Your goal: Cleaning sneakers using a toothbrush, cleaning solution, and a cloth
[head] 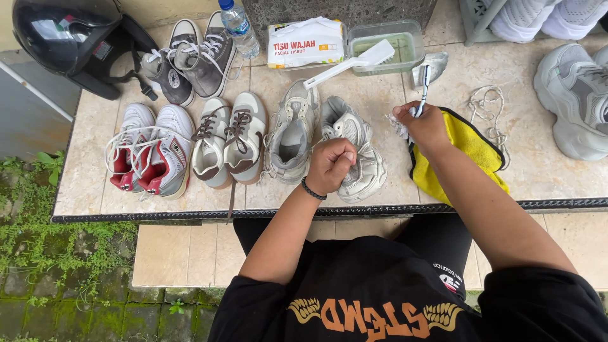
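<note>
1. Pos.: pair of pale grey sneakers lies on the tiled table, centre, toes toward the person. Left hand rests on the right-side sneaker of the pair, at its heel/collar; right hand sits just beside the pair, over a yellow cloth.
2. Toothbrush stands approx. upright in the right hand, head up, in front of a small metal item by the clear plastic tub.
3. Adj. items: white brush lies from the tub rim down toward the sneakers; loose white lace to the right of the cloth; tissue pack left of the tub.
4. Hidden/unclear: heel of the right-side sneaker is covered by the left hand. Toothbrush handle lower part is inside the fist. White scrap at the right hand's fingertips: kind cannot be told. Metal item: kind unclear. Shoes at the right edge are cut off by the frame.
5. Hands: left hand clenched to a fist, thumb side up, knuckles pressing on the sneaker; whether it grips anything cannot be told. Right hand closed round the toothbrush handle.
</note>
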